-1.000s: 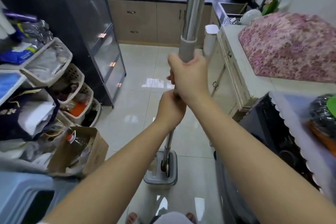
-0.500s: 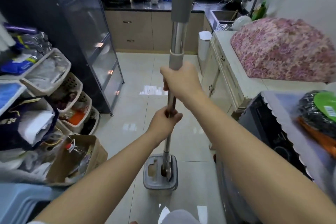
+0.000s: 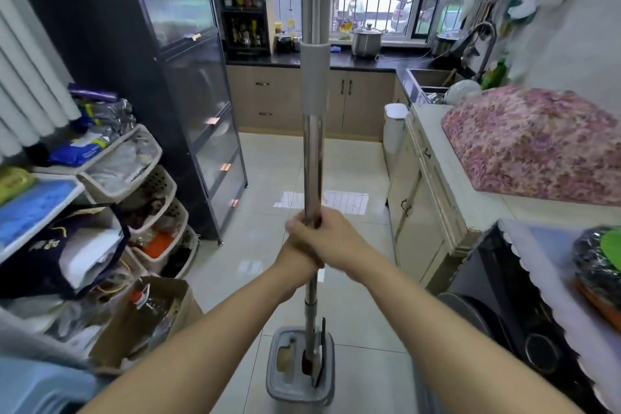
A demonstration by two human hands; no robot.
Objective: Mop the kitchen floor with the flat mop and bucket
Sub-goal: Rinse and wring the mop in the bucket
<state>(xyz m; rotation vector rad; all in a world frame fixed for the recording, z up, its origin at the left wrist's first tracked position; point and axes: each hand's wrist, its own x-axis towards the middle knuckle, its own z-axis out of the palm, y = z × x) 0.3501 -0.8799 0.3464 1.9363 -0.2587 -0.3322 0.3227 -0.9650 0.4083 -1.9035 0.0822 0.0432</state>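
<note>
The person is standing over the bucket, which is sitting on the pale floor tiles directly below their hands. Both hands are wrapped tightly around the metal mop handle, which is standing almost straight up out of the bucket. The right hand is gripping the pole with its fingers curled round it, and the left hand is clasping it just beneath, touching the right and partly hidden behind it. Down at the bucket, the folded mop head is poking out of the slot on the side of the lid nearer the counter, the other opening beside it showing nothing in it.

It looks to me like the wringing or rinsing stage, the head being worked through the slot. To do this well, I'd say the pole should be staying plumb above the bucket, so the head is sliding cleanly instead of jamming or tipping the bucket. Steady full strokes, with the bucket staying flat on the tiles, should be squeezing the pad evenly before it goes to the floor.
</note>
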